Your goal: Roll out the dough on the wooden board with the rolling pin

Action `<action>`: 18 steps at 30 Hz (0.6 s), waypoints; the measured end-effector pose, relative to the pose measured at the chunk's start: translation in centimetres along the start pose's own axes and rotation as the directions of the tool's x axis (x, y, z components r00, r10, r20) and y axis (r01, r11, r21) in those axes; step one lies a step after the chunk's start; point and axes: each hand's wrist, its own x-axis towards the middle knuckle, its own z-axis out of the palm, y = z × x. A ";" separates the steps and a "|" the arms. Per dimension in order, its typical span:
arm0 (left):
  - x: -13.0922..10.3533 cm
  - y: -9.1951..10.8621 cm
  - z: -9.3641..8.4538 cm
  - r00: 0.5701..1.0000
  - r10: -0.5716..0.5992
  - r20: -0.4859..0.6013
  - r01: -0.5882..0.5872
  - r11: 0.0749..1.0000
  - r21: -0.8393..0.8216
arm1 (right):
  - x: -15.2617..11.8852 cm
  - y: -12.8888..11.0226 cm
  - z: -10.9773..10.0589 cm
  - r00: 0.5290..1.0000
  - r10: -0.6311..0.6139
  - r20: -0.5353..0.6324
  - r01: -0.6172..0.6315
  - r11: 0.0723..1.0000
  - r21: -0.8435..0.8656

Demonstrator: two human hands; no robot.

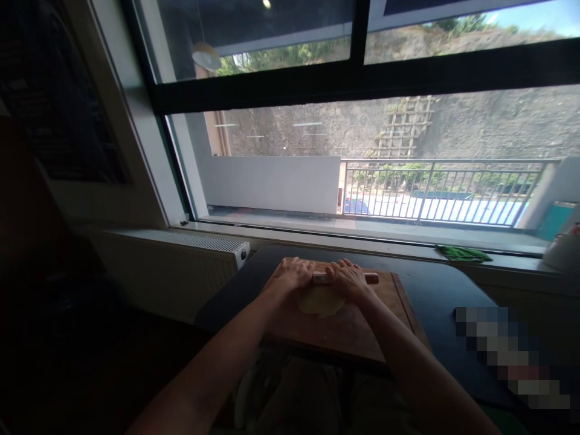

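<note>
A rolling pin (372, 278) lies crosswise near the far side of a wooden board (335, 338). Over its left part rests my left hand (296, 272), which hides that end. My right hand (348, 278) presses on it farther right, fingers curved over the top, and the pin's reddish-brown right end sticks out past it. Just on the near side of the pin, a flat, pale sheet of dough (319, 302) is spread on the board, partly hidden by my wrists. Both arms reach forward from the bottom of the view.
The board lies on a dark table (435, 284) below a large window. A green cloth (463, 254) is on the sill at right, near a whitish container (562, 251). A radiator (181, 260) runs along the wall at left. A blurred-out item (507, 356) is on the table's right.
</note>
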 end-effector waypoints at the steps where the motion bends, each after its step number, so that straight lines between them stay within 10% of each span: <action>1: -0.5 0.0 0.2 1.000 0.005 -0.006 -0.005 1.000 -0.003 | -0.6 -0.1 0.0 1.000 0.000 -0.009 0.000 1.000 0.001; 10: -5.2 -0.3 2.2 0.975 0.115 -0.189 -0.110 0.993 0.037 | -6.7 -0.2 1.2 0.988 -0.068 -0.135 0.072 0.997 0.025; 18: -0.3 0.7 0.2 0.998 -0.057 0.011 0.055 0.994 0.095 | -1.2 0.1 0.2 0.999 0.042 0.002 -0.042 0.999 0.004</action>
